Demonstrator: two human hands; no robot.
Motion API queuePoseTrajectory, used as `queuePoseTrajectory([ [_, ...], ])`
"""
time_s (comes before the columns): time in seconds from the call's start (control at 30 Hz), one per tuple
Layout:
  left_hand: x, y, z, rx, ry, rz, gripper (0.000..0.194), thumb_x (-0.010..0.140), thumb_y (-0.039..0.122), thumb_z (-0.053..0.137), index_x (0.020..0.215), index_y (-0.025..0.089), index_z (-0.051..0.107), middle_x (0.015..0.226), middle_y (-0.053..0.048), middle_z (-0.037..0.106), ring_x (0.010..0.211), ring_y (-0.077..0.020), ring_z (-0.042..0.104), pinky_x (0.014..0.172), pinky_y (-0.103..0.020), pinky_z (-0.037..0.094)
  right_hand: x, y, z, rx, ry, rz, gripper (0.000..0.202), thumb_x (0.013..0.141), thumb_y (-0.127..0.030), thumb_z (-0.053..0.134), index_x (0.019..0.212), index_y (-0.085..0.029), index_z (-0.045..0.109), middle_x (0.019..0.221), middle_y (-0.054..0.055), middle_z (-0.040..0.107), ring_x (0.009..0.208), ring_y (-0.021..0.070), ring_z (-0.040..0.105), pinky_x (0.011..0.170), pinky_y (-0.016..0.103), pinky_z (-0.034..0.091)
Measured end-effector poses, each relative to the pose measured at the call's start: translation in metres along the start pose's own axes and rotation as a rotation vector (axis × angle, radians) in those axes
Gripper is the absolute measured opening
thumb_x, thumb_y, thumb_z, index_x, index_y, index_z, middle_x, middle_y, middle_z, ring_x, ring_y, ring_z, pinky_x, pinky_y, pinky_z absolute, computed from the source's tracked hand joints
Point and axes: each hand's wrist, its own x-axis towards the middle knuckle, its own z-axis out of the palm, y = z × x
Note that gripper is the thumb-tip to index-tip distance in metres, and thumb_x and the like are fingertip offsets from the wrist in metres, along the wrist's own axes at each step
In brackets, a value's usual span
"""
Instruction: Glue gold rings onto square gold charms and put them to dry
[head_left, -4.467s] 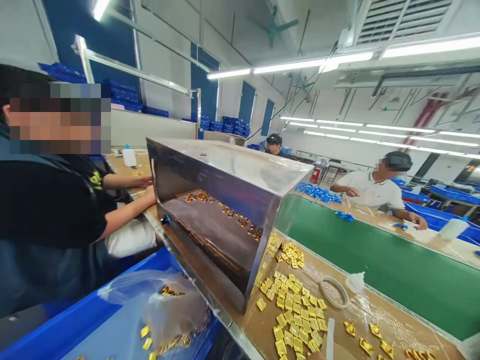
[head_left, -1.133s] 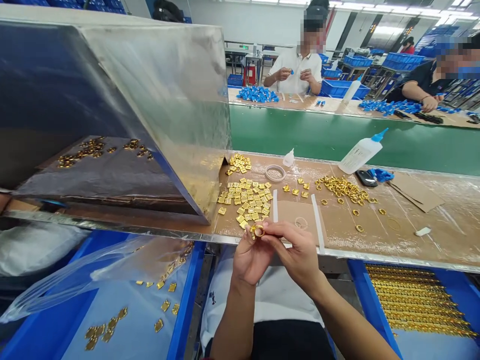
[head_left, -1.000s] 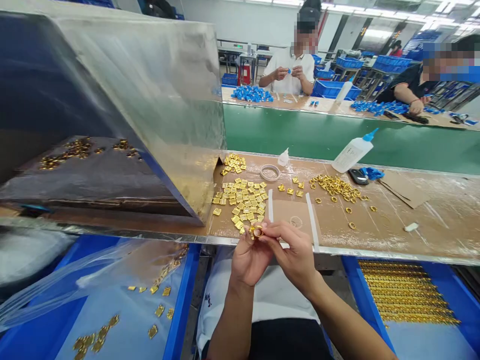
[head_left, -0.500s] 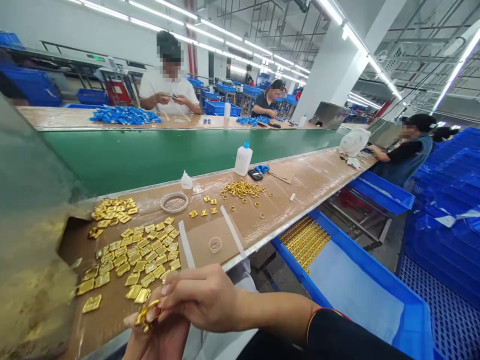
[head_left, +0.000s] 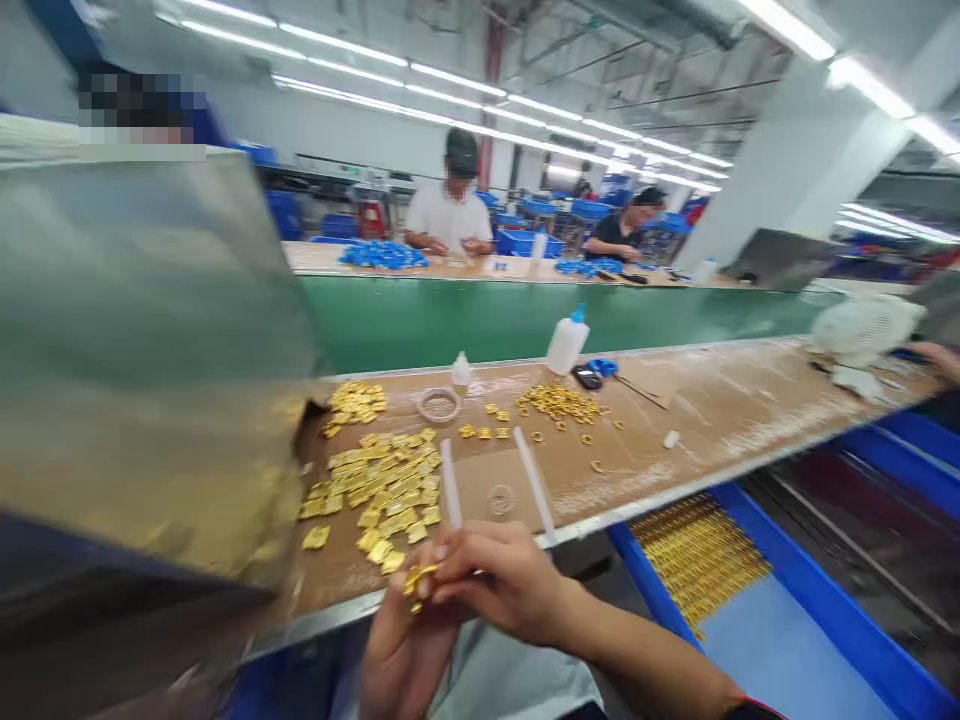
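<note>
My left hand (head_left: 409,650) is closed at the bottom centre, its fingers pinching a small shiny gold piece (head_left: 417,580). From the right, my right hand (head_left: 506,580) reaches over with thumb and fingertips closed on the same piece. Both hands meet just off the table's front edge. Many square gold pieces (head_left: 390,480) lie spread behind them, with a smaller heap (head_left: 356,403) farther back. A pile of gold rings (head_left: 561,403) sits to the right. Between two white strips on a cardboard sheet (head_left: 484,475) lies a small clear ring (head_left: 502,500).
A metal panel (head_left: 150,360) stands close at left. A white bottle (head_left: 567,345), small bottle (head_left: 460,372), tape roll (head_left: 439,405) and fan (head_left: 866,328) are on the table (head_left: 712,430). Below right is a blue tray (head_left: 862,630). Two people sit across the green belt (head_left: 450,315).
The view has swung left, so the table and its contents appear farther right and the metal panel fills more of the left side. Both hands still hold the gold piece.
</note>
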Motion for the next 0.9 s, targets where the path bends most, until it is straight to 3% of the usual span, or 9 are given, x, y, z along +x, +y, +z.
queuePoseTrajectory([
  [0.17, 0.004, -0.004, 0.028, -0.129, -0.207, -0.008, 0.041, 0.067, 0.043, 0.095, 0.065, 0.013, 0.066, 0.079, -0.001, 0.055, 0.073, -0.0115, 0.052, 0.072, -0.022, 0.047, 0.005, -0.003, -0.022, -0.091, -0.098, -0.004, 0.009, 0.103, -0.029, 0.062, 0.099, -0.023, 0.067, 0.089, 0.004, 0.076, 0.082, 0.0151, 0.075, 0.076, 0.020, 0.060],
  [0.4, 0.000, -0.004, 0.026, -0.138, -0.302, 0.097, 0.048, 0.069, 0.048, 0.093, 0.063, 0.012, 0.062, 0.084, -0.002, 0.052, 0.076, -0.0113, 0.051, 0.079, -0.024, 0.043, 0.006, 0.001, -0.023, -0.090, -0.103, -0.094, 0.011, 0.105, -0.033, 0.059, 0.110, -0.026, 0.066, 0.083, 0.002, 0.076, 0.073, 0.0140, 0.075, 0.070, 0.015, 0.059],
  [0.6, 0.000, -0.003, 0.030, -0.183, -0.237, 0.079, 0.048, 0.060, 0.046, 0.098, 0.062, 0.013, 0.063, 0.076, -0.001, 0.056, 0.075, -0.0132, 0.054, 0.080, -0.027, 0.045, 0.017, -0.003, -0.022, -0.164, -0.116, -0.018, 0.012, 0.104, -0.032, 0.060, 0.107, -0.026, 0.070, 0.078, 0.001, 0.070, 0.064, 0.0132, 0.068, 0.058, 0.019, 0.055],
  [0.73, -0.001, 0.001, 0.026, -0.264, -0.103, 0.093, 0.040, 0.059, 0.036, 0.100, 0.071, 0.013, 0.070, 0.079, -0.001, 0.063, 0.075, -0.0130, 0.056, 0.079, -0.026, 0.047, 0.029, -0.006, -0.017, -0.205, -0.138, -0.013, 0.012, 0.101, -0.027, 0.063, 0.104, -0.026, 0.075, 0.093, 0.005, 0.071, 0.083, 0.0178, 0.071, 0.072, 0.026, 0.059],
  [0.9, -0.003, 0.004, 0.023, -0.340, 0.026, 0.049, 0.021, 0.081, 0.022, 0.085, 0.073, 0.014, 0.068, 0.077, 0.000, 0.063, 0.074, -0.0137, 0.059, 0.079, -0.028, 0.050, 0.037, -0.003, -0.011, -0.058, -0.186, -0.003, 0.013, 0.101, -0.019, 0.063, 0.104, -0.025, 0.074, 0.098, 0.005, 0.074, 0.091, 0.0183, 0.073, 0.081, 0.029, 0.061],
])
